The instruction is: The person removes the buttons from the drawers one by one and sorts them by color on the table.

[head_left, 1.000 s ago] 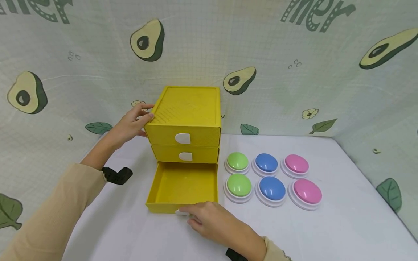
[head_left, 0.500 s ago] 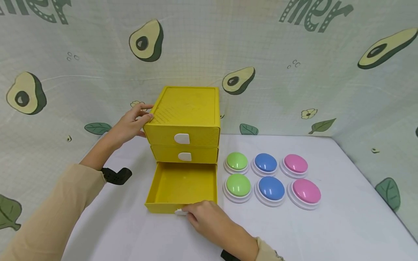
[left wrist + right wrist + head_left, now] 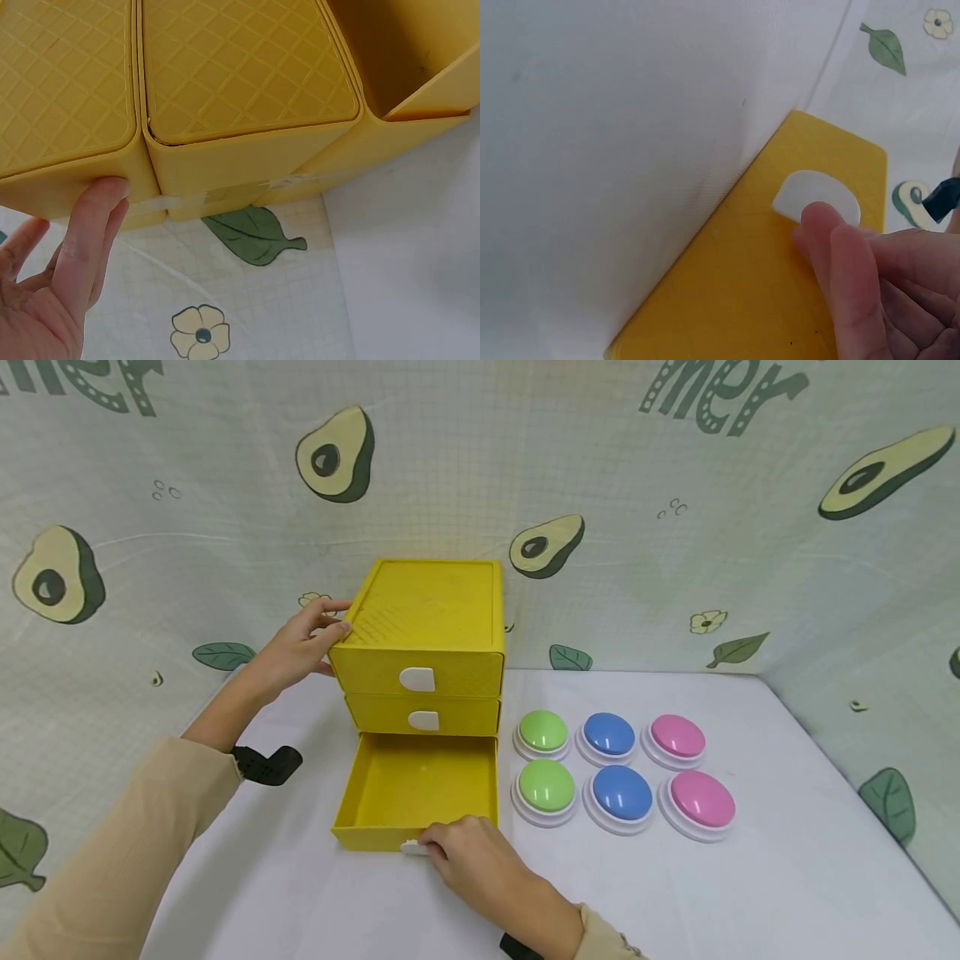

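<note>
A yellow drawer cabinet [image 3: 431,606] stands in the middle of the head view. Its upper two drawers are closed. The bottom drawer [image 3: 423,781] is pulled out, and nothing shows inside it. My left hand [image 3: 296,647] rests against the cabinet's upper left side, its fingers [image 3: 94,232] fairly straight on the wall in the left wrist view. At the front of the pulled-out drawer, my right hand [image 3: 480,868] pinches the white drawer handle [image 3: 819,193] with its fingertips. Part of that handle is hidden behind the fingers.
Right of the cabinet, several push-button lights stand in two rows: green [image 3: 547,785], blue [image 3: 622,792] and pink [image 3: 702,799]. They sit close to the open drawer's right wall. A cloth with avocado prints [image 3: 450,460] hangs behind the white table [image 3: 787,860].
My right hand has shifted slightly left, and its fingers have curled in on the handle. The drawer and my left hand have stayed in place.
</note>
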Demonstrator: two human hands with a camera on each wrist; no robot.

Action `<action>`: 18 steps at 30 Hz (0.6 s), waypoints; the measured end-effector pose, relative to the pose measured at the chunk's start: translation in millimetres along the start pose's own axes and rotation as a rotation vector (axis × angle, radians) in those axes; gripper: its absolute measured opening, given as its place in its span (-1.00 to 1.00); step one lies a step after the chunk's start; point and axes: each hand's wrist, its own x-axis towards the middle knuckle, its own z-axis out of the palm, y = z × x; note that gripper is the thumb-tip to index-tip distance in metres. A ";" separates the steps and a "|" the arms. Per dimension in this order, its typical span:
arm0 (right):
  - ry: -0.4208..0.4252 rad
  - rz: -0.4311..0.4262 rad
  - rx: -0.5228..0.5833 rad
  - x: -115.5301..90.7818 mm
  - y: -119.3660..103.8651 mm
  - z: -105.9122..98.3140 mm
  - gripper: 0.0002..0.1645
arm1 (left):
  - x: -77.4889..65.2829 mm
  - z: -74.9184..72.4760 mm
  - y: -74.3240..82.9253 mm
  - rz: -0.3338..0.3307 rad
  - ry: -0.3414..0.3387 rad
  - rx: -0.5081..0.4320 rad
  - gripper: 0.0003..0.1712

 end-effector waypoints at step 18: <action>0.037 0.003 -0.022 6.8 1.3 0.1 -0.90 | -1.0 -0.1 0.4 0.002 -0.002 -0.002 -0.38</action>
